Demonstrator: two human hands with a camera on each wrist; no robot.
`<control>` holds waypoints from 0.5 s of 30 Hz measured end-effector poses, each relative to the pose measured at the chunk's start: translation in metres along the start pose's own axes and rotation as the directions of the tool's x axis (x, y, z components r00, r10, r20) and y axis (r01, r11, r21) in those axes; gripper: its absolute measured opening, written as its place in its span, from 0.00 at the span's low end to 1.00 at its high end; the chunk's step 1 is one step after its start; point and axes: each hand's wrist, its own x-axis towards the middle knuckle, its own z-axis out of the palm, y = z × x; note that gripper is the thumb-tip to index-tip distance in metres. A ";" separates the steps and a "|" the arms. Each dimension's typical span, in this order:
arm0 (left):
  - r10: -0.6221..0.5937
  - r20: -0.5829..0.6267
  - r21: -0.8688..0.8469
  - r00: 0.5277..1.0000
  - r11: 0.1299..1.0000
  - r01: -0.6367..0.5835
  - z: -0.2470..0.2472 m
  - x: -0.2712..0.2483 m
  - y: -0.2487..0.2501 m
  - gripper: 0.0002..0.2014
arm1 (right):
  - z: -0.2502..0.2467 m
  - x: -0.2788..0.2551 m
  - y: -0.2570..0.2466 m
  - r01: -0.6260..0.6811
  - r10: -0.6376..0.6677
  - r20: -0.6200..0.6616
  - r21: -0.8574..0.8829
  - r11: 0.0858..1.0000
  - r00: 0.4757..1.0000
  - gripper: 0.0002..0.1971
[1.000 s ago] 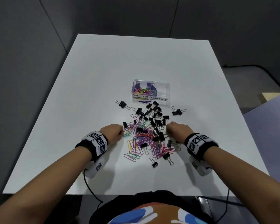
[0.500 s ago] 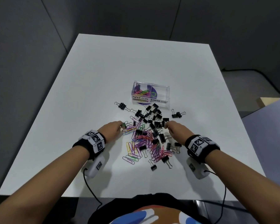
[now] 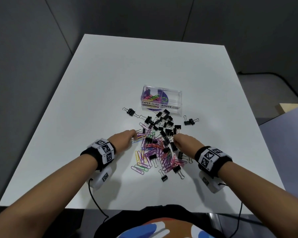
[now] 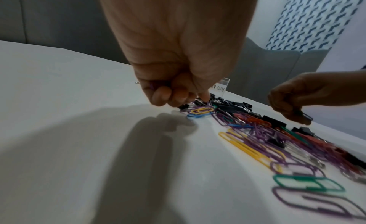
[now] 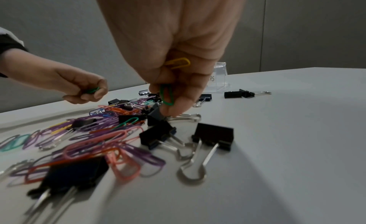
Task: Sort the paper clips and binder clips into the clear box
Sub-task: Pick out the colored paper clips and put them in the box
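A mixed pile of coloured paper clips [image 3: 151, 152] and black binder clips [image 3: 163, 124] lies on the white table [image 3: 101, 79], just in front of the clear box [image 3: 162, 100]. The box's left half, labelled PAPER CLIPS, holds several coloured clips; its BINDER CLIPS half looks empty. My left hand [image 3: 133, 133] is at the pile's left edge with fingers curled, gripping a green paper clip [image 5: 92, 90] and something purple. My right hand [image 5: 174, 105] hovers over the pile's right side and grips a yellow paper clip [image 5: 178, 63] and a green paper clip [image 5: 167, 95].
One stray binder clip [image 3: 130, 111] lies left of the box, and a pair [image 3: 190, 121] lies to its right. Grey partition walls stand behind and left of the table. Wrist-camera cables [image 3: 96, 201] hang over the near table edge.
My left hand has crept a little to the right into the pile's edge. My right hand has stayed at the pile's right side, only shifting slightly.
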 end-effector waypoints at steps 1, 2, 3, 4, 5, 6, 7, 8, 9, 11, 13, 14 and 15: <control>0.016 0.018 0.013 1.000 1.000 -0.016 0.002 -0.002 0.001 0.14 | 0.001 -0.001 0.000 -0.001 0.001 0.006 -0.004 1.000 1.000 0.09; 0.037 0.034 0.032 0.999 0.999 -0.038 0.003 -0.004 0.002 0.13 | 0.002 -0.002 0.000 -0.007 0.007 0.017 -0.001 1.000 1.000 0.09; 0.063 0.050 0.059 0.997 0.996 -0.066 0.005 -0.006 0.004 0.11 | 0.003 -0.003 0.000 -0.014 0.014 0.029 0.008 1.000 1.000 0.09; 0.085 0.068 0.090 0.994 0.992 -0.090 0.006 -0.008 0.006 0.10 | 0.003 -0.004 0.000 -0.025 0.024 0.037 0.017 1.000 0.999 0.09; 0.103 0.084 0.120 0.991 0.986 -0.113 0.007 -0.010 0.009 0.11 | 0.003 -0.005 0.000 -0.038 0.037 0.045 0.025 0.999 0.998 0.09; 0.114 0.104 0.151 0.988 0.980 -0.129 0.007 -0.012 0.012 0.13 | 0.003 -0.007 0.001 -0.046 0.045 0.047 0.026 0.999 0.998 0.10; 0.124 0.128 0.187 0.984 0.971 -0.147 0.008 -0.014 0.014 0.15 | 0.002 -0.010 0.002 -0.047 0.046 0.043 0.016 0.999 0.998 0.10; 0.136 0.157 0.225 0.978 0.960 -0.170 0.010 -0.016 0.016 0.18 | 0.002 -0.013 0.003 -0.042 0.041 0.038 0.002 0.999 0.998 0.11; 0.155 0.177 0.254 0.972 0.947 -0.197 0.012 -0.017 0.018 0.19 | 0.003 -0.017 0.005 -0.030 0.030 0.032 -0.012 0.999 0.999 0.12; 0.189 0.188 0.259 0.964 0.937 -0.234 0.017 -0.020 0.021 0.17 | 0.006 -0.026 0.007 0.013 -0.011 0.031 -0.048 0.999 0.999 0.14; 0.215 0.180 0.222 0.960 0.942 -0.253 0.024 -0.022 0.020 0.15 | 0.012 -0.033 0.011 0.070 -0.064 0.058 -0.101 0.992 0.996 0.14; 0.221 0.188 0.214 0.957 0.942 -0.260 0.027 -0.024 0.019 0.15 | 0.017 -0.035 0.013 0.092 -0.084 0.072 -0.116 0.989 0.994 0.14; 0.229 0.202 0.215 0.952 0.938 -0.271 0.029 -0.025 0.019 0.18 | 0.021 -0.036 0.015 0.105 -0.096 0.080 -0.125 0.986 0.992 0.14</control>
